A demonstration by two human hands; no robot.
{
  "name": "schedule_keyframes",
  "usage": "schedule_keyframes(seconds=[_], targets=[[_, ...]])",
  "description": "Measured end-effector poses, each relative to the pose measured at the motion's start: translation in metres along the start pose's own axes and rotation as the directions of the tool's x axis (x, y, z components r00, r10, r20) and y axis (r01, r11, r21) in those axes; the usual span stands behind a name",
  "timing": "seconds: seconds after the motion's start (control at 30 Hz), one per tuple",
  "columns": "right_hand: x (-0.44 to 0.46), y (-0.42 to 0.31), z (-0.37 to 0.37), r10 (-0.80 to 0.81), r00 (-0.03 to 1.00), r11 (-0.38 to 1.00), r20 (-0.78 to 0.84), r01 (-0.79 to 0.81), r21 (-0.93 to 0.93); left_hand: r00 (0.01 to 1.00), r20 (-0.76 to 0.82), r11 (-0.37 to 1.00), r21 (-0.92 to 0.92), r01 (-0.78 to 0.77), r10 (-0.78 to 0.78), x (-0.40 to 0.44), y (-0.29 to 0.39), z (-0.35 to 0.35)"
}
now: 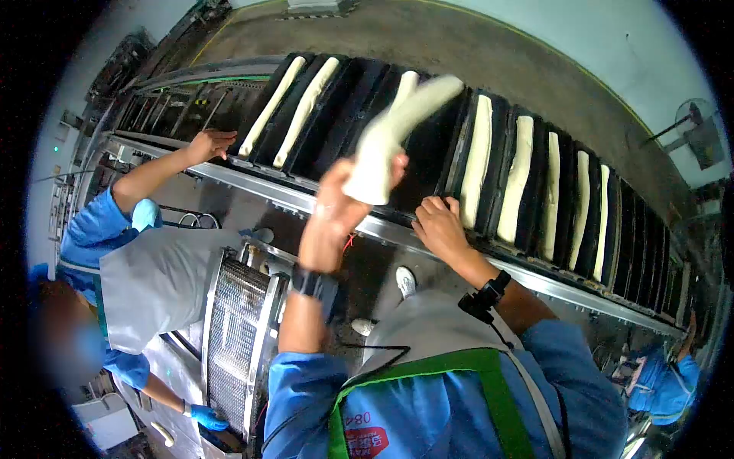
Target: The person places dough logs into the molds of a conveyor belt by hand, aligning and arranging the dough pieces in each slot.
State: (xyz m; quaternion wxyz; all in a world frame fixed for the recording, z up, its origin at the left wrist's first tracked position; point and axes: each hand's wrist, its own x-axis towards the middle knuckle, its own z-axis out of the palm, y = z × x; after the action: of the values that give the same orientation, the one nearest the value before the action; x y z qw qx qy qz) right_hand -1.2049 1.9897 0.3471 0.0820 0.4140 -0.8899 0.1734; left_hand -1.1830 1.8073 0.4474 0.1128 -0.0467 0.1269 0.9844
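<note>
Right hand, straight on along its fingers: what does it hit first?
Likely the black tray just ahead of the right hand. The dough strip in the left hand may cross that line, but depth is unclear.

Nine long dough strips: one dough strip [372, 161] in the left hand [336, 191] and eight in the black trays [436, 145]. Of those eight, two [271, 107] lie toward the left end, one [404, 86] is partly hidden behind the held strip, and five [520, 180] lie to the right. The trays run too dark and narrow at the far right to count. One small pale piece [163, 434] lies at lower left. Three people: the wearer, one co-worker [168, 279] at left, one [661, 386] at the right edge. Two wrist devices [489, 294], two white shoes [405, 281], one visible blue glove [209, 417], one mesh drum [235, 336], one fan [692, 115].
</note>
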Motion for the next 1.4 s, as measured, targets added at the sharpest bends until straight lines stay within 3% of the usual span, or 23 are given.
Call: schedule_keyframes(seconds=[0.03, 0.07, 0.1, 0.17, 0.27, 0.33, 0.4, 0.43, 0.5, 0.57, 0.63, 0.7, 0.77, 0.83, 0.93, 0.97, 1.03, 1.2, 1.3, 1.37, 1.4], targets=[[-0.001, 0.0, -0.001, 0.01, 1.0, 1.0, 0.004, -0.01, 0.004, 0.982, -0.172, 0.927, 0.376, -0.008, 0.078, 0.007, -0.01, -0.015], [-0.002, 0.001, -0.003, 0.005, 1.0, 1.0, -0.016, -0.005, -0.004, 0.941, -0.316, 0.879, 0.475, 0.046, 0.122, 0.022, -0.02, -0.057], [0.0, 0.002, -0.005, 0.001, 0.999, 1.0, -0.037, -0.001, -0.016, 0.899, -0.367, 0.671, 0.732, 0.12, 0.24, 0.02, -0.023, -0.065], [-0.001, 0.002, -0.009, 0.031, 0.999, 0.999, 0.007, -0.031, 0.019, 0.875, -0.267, 0.473, 0.879, 0.05, 0.404, 0.019, -0.026, -0.085], [-0.002, 0.0, -0.011, 0.056, 0.997, 0.997, 0.062, -0.06, 0.058, 0.921, -0.158, 0.239, 0.968, 0.074, 0.356, 0.007, -0.02, -0.08], [-0.002, -0.001, -0.013, 0.064, 0.995, 0.995, 0.077, -0.069, 0.068, 0.927, -0.154, 0.159, 0.982, 0.104, 0.343, 0.004, -0.02, -0.062], [-0.004, -0.001, -0.012, 0.061, 0.997, 0.996, 0.055, -0.065, 0.067, 0.947, 0.052, -0.424, 0.901, 0.093, 0.318, 0.009, -0.03, -0.051], [-0.005, 0.0, -0.011, 0.051, 0.998, 0.997, 0.035, -0.053, 0.063, 0.948, 0.052, -0.422, 0.902, 0.09, 0.314, 0.014, -0.036, -0.049], [-0.007, 0.0, -0.01, 0.057, 0.998, 0.996, 0.029, -0.058, 0.069, 0.977, 0.007, -0.631, 0.764, 0.133, 0.214, 0.024, -0.047, -0.047], [-0.008, 0.003, -0.007, 0.027, 1.0, 0.997, -0.002, -0.026, 0.069, 0.987, 0.007, -0.642, 0.76, 0.101, 0.163, 0.034, -0.055, -0.067], [-0.009, 0.003, -0.008, 0.032, 0.999, 0.998, 0.012, -0.033, 0.06, 0.986, 0.011, -0.568, 0.819, 0.087, 0.167, 0.034, -0.064, -0.068], [-0.009, 0.004, -0.008, 0.021, 1.0, 0.999, -0.006, -0.021, 0.032, 0.984, 0.0, -0.645, 0.755, 0.117, 0.178, 0.03, -0.071, -0.065], [-0.009, 0.003, -0.008, 0.024, 1.0, 0.999, 0.002, -0.024, 0.042, 0.986, 0.044, -0.893, 0.431, 0.128, 0.163, 0.026, -0.071, -0.061], [-0.009, 0.001, -0.006, 0.007, 1.0, 0.998, 0.015, -0.008, 0.057, 0.972, 0.052, -0.903, 0.383, 0.192, 0.229, 0.016, -0.07, -0.053], [-0.009, 0.001, -0.004, 0.011, 0.999, 0.999, -0.036, -0.01, 0.038, 0.915, 0.305, -0.835, 0.548, 0.059, 0.265, -0.009, -0.064, -0.07], [-0.008, -0.002, -0.012, 0.014, 0.998, 0.999, 0.061, -0.016, 0.035, 0.905, 0.297, -0.831, 0.548, 0.099, 0.304, -0.022, -0.061, -0.073], [-0.007, -0.001, -0.005, -0.025, 1.0, 0.999, -0.01, 0.025, 0.021, 0.903, 0.276, -0.774, 0.627, 0.09, 0.328, -0.057, -0.051, -0.074], [0.002, -0.003, -0.002, -0.113, 0.991, 0.985, 0.075, 0.121, -0.122, 0.827, 0.115, -0.598, 0.745, 0.295, 0.55, -0.173, -0.032, -0.118], [0.01, -0.011, -0.008, -0.133, 0.98, 0.977, 0.146, 0.155, -0.144, 0.662, -0.078, -0.39, 0.755, 0.528, 0.746, -0.252, -0.038, -0.154], [0.015, -0.018, -0.016, -0.081, 0.969, 0.985, 0.233, 0.113, -0.129, 0.548, -0.062, -0.317, 0.759, 0.569, 0.834, -0.3, -0.048, -0.172], [0.016, -0.013, -0.008, -0.094, 0.966, 0.982, 0.239, 0.13, -0.14, 0.419, -0.195, -0.118, 0.781, 0.614, 0.886, -0.322, -0.054, -0.169]])
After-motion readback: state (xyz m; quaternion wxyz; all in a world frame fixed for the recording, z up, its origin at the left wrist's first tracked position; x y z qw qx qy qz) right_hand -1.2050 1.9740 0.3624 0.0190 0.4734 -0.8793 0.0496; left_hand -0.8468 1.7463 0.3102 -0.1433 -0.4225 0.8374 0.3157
